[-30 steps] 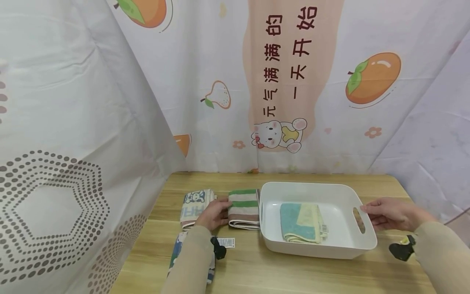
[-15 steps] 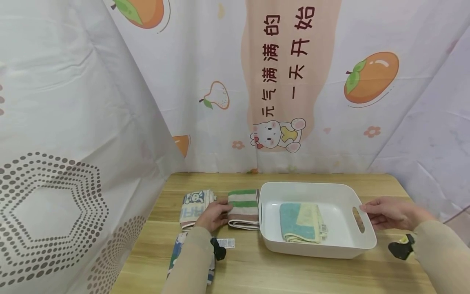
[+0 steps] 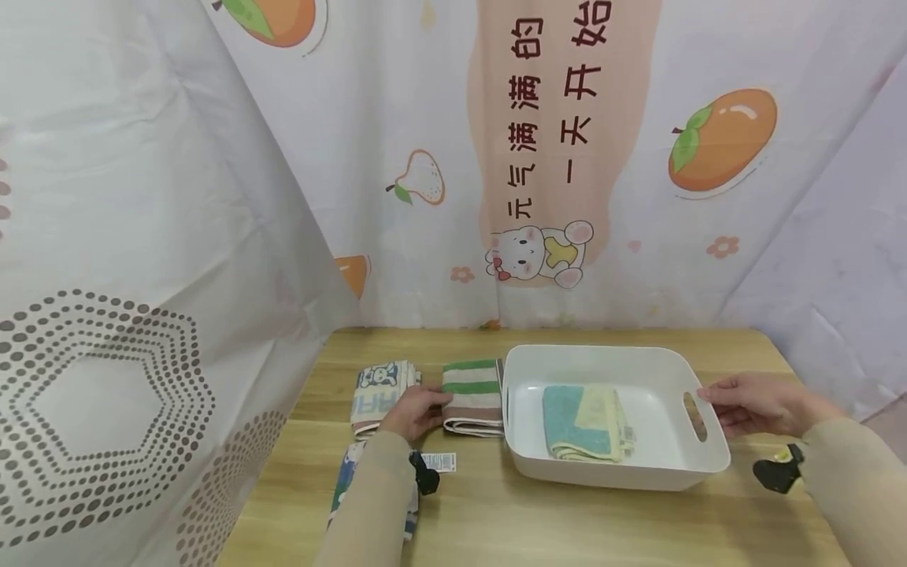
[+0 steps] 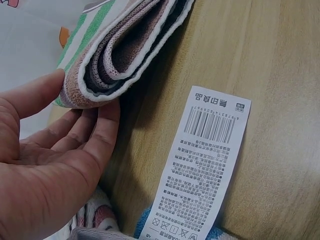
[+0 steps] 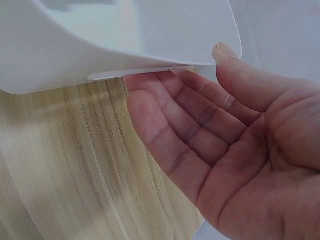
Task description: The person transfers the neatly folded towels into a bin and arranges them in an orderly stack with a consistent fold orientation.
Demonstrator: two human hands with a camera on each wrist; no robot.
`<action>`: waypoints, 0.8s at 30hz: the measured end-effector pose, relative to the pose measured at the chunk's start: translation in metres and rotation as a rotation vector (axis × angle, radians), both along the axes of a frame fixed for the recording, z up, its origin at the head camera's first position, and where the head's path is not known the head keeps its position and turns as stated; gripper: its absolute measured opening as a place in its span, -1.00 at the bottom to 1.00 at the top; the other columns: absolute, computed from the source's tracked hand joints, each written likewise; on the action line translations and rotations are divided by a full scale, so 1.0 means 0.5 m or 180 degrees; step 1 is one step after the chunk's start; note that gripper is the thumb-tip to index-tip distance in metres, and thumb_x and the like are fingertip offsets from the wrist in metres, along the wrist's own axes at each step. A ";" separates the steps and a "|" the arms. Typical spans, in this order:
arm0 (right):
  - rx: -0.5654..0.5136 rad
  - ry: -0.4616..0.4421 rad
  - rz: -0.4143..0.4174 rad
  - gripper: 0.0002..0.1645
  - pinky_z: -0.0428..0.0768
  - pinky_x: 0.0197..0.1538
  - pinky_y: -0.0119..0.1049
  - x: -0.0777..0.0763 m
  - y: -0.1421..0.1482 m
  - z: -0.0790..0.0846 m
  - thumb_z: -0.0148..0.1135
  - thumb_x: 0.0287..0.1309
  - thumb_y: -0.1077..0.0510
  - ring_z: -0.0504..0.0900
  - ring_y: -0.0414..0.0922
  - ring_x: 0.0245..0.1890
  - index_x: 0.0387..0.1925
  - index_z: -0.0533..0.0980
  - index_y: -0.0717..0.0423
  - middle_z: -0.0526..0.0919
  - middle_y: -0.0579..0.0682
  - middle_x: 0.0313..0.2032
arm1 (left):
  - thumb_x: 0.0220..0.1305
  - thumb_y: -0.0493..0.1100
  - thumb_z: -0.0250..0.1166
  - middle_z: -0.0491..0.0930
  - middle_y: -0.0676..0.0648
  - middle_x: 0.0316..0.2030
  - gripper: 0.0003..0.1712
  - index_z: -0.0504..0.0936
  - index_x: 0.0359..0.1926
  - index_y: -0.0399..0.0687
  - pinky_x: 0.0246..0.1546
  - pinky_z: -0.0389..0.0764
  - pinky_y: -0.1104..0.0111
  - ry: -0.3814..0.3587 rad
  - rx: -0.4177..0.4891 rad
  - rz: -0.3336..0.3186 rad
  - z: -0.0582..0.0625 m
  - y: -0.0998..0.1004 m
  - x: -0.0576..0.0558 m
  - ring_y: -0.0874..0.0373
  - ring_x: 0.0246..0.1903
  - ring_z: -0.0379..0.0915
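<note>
My left hand [image 3: 413, 413] pinches the left edge of a folded towel [image 3: 473, 387] with green, white and brown stripes. In the left wrist view the thumb lies on the towel's upper side and the fingers reach beneath its fold. That towel lies on the table against the left side of a white plastic basket [image 3: 609, 476]. At the basket's right end my right hand [image 3: 754, 405] holds the rim by the handle hole, thumb on the edge and fingers against the outer wall. Inside the basket lies a folded blue and yellow towel [image 3: 577, 421].
Left of my left hand are a folded towel with a blue bear print [image 3: 379, 394] and, partly under my forearm, a blue patterned towel [image 3: 345, 476]. A white paper label [image 3: 441, 462] sticks out onto the wooden table [image 3: 538, 528]. A printed curtain [image 3: 425, 260] hangs behind.
The view has tilted slightly, so everything sits a little higher in the picture. Hands, towels and basket keep their places relative to one another.
</note>
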State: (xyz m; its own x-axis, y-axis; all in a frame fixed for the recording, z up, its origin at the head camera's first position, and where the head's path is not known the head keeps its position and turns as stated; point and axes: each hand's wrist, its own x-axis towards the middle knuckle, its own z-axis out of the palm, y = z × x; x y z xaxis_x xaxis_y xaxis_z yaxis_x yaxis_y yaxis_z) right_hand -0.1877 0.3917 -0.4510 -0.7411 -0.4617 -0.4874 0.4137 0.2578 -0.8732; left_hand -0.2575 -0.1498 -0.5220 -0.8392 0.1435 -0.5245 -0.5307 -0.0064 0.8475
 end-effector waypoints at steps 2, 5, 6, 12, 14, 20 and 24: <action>-0.0001 0.0021 -0.0003 -0.61 0.60 -0.15 -0.11 -0.010 0.000 0.004 -0.13 0.41 0.13 0.64 -0.04 -0.27 -0.06 0.48 0.37 0.65 0.17 -0.24 | 0.14 -0.25 0.33 0.44 -0.22 0.05 -0.29 0.26 0.28 -0.31 -0.17 0.54 0.25 0.0030 -0.0003 0.0026 0.007 0.000 -0.008 0.06 -0.13 0.47; 0.0037 0.0039 -0.0032 -0.60 0.60 -0.15 -0.11 -0.018 -0.001 0.010 -0.12 0.40 0.12 0.64 -0.04 -0.27 -0.05 0.47 0.38 0.65 0.17 -0.24 | 0.13 -0.25 0.33 0.45 -0.22 0.04 -0.31 0.29 0.26 -0.30 -0.17 0.55 0.25 0.0042 -0.0037 0.0055 0.016 0.000 -0.017 0.06 -0.13 0.47; 0.0057 0.0020 -0.0047 -0.60 0.60 -0.14 -0.10 -0.019 0.000 0.012 -0.11 0.40 0.12 0.64 -0.04 -0.27 -0.04 0.47 0.38 0.65 0.16 -0.24 | 0.14 -0.26 0.32 0.45 -0.22 0.04 -0.31 0.28 0.27 -0.31 -0.16 0.55 0.25 0.0040 -0.0040 0.0038 0.018 0.001 -0.018 0.06 -0.13 0.47; 0.0108 -0.0026 -0.0071 -0.58 0.60 -0.13 -0.09 -0.015 0.001 0.014 -0.10 0.40 0.11 0.64 -0.04 -0.26 -0.02 0.45 0.41 0.65 0.16 -0.24 | 0.13 -0.25 0.33 0.46 -0.21 0.03 -0.32 0.30 0.26 -0.28 -0.15 0.55 0.24 -0.0030 -0.0093 0.0024 0.019 0.004 -0.015 0.05 -0.12 0.48; 0.0116 -0.0041 -0.0088 -0.58 0.59 -0.12 -0.09 -0.013 0.000 0.013 -0.10 0.39 0.11 0.64 -0.04 -0.26 -0.02 0.45 0.41 0.65 0.16 -0.24 | 0.14 -0.24 0.33 0.46 -0.20 0.03 -0.31 0.29 0.27 -0.26 -0.15 0.55 0.24 -0.0053 -0.0105 0.0005 0.017 0.004 -0.012 0.05 -0.11 0.47; 0.0140 -0.0084 -0.0131 -0.57 0.59 -0.12 -0.08 -0.007 0.002 0.007 -0.09 0.39 0.10 0.64 -0.02 -0.25 -0.02 0.44 0.42 0.65 0.18 -0.23 | 0.17 -0.18 0.31 0.50 -0.18 0.00 -0.30 0.26 0.30 -0.20 -0.18 0.55 0.19 -0.0111 -0.0150 -0.0139 0.011 0.004 -0.001 0.02 -0.11 0.47; 0.0150 -0.0101 -0.0139 -0.59 0.59 -0.12 -0.08 -0.004 0.003 0.001 -0.10 0.40 0.10 0.64 -0.01 -0.24 -0.02 0.44 0.41 0.65 0.18 -0.22 | 0.18 -0.18 0.30 0.52 -0.17 -0.03 -0.34 0.29 0.28 -0.17 -0.20 0.55 0.19 -0.0129 -0.0156 -0.0164 0.009 0.007 0.005 0.02 -0.13 0.48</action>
